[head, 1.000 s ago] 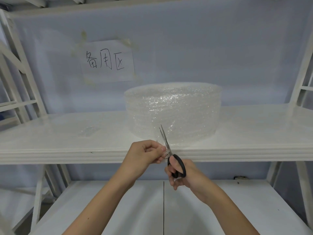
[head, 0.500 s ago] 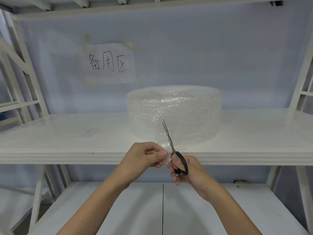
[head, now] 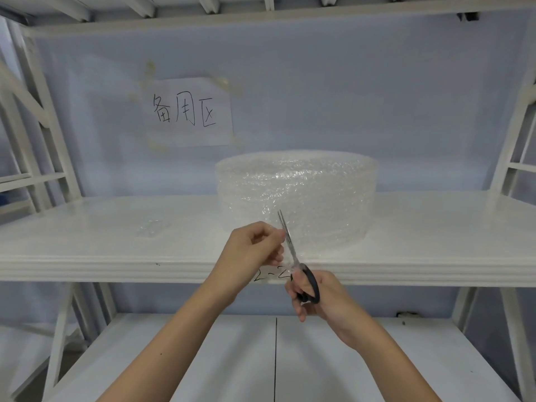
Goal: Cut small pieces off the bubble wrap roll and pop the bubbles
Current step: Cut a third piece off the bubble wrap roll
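While bubble wrap roll (head: pixel 298 198) sits on white shelf (head: pixel 87 242), loose wrap edge pinched by left hand (head: pixel 252 253), black-handled scissors (head: pixel 295 262) gripped by right hand (head: pixel 319 297), paper sign (head: pixel 188 111) reading 备用区 taped at 10 o'clock, "2-2" written on shelf edge.

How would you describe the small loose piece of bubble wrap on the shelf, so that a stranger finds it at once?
Look at the white middle shelf below the paper sign. The big bubble wrap roll stands near its centre. Left of the roll, apart from it, lies the small piece: flat, clear and almost invisible, unlike the tall roll.
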The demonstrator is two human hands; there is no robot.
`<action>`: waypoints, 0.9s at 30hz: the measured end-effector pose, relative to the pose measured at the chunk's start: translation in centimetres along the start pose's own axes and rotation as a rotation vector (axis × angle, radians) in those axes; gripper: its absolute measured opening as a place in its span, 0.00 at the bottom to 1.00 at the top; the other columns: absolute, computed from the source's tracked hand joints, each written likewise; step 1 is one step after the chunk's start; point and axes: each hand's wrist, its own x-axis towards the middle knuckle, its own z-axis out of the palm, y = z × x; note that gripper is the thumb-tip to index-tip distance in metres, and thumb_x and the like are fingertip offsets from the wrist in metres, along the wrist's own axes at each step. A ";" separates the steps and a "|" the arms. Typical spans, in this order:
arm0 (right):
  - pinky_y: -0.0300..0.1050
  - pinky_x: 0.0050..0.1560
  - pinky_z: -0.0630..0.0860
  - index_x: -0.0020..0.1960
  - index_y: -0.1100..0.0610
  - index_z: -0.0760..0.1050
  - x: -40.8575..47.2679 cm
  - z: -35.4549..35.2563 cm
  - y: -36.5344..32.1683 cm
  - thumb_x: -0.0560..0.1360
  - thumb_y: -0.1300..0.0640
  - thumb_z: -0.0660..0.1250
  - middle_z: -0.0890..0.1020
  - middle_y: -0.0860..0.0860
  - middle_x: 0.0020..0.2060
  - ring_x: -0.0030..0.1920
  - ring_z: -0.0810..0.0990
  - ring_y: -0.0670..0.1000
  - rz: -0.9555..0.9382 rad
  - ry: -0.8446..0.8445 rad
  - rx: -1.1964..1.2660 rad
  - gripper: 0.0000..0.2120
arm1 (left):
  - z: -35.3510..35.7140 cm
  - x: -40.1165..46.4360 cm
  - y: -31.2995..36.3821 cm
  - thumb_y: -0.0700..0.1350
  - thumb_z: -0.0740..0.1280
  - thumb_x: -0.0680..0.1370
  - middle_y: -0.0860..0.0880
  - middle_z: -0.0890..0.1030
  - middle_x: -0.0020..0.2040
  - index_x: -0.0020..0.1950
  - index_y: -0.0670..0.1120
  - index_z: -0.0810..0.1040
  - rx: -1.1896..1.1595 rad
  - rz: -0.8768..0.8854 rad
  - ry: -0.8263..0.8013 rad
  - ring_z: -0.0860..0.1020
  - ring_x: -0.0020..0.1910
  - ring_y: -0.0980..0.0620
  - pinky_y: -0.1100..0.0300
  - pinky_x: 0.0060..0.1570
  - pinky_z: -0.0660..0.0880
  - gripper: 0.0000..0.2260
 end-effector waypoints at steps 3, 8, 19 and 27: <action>0.41 0.31 0.73 0.31 0.56 0.73 0.0 -0.2 0.0 0.70 0.38 0.67 0.74 0.52 0.31 0.26 0.72 0.48 -0.002 -0.003 0.007 0.22 | 0.1 -0.1 -0.1 0.40 0.66 0.79 0.49 0.79 0.32 0.42 0.40 0.79 0.002 0.023 -0.021 0.78 0.30 0.56 0.64 0.36 0.78 0.07; 0.43 0.31 0.73 0.28 0.52 0.72 0.3 -0.4 -0.6 0.70 0.39 0.66 0.75 0.52 0.32 0.28 0.73 0.50 -0.010 -0.030 0.002 0.19 | 0.2 -0.2 -0.2 0.39 0.65 0.79 0.48 0.78 0.32 0.42 0.41 0.78 -0.003 0.015 -0.051 0.77 0.29 0.56 0.64 0.36 0.77 0.07; 0.43 0.32 0.73 0.26 0.48 0.75 0.2 -0.8 -0.8 0.72 0.41 0.65 0.75 0.49 0.32 0.29 0.74 0.49 -0.026 -0.076 -0.063 0.18 | 0.1 0.0 0.0 0.39 0.61 0.81 0.48 0.75 0.31 0.38 0.41 0.74 -0.081 0.029 -0.046 0.75 0.28 0.54 0.63 0.33 0.75 0.12; 0.44 0.33 0.73 0.27 0.49 0.76 0.2 -0.6 -1.1 0.71 0.40 0.66 0.75 0.49 0.32 0.29 0.74 0.50 -0.054 -0.079 -0.047 0.18 | 0.3 -0.2 -0.3 0.40 0.62 0.81 0.52 0.75 0.31 0.36 0.45 0.74 -0.072 0.011 -0.078 0.72 0.29 0.56 0.65 0.33 0.71 0.12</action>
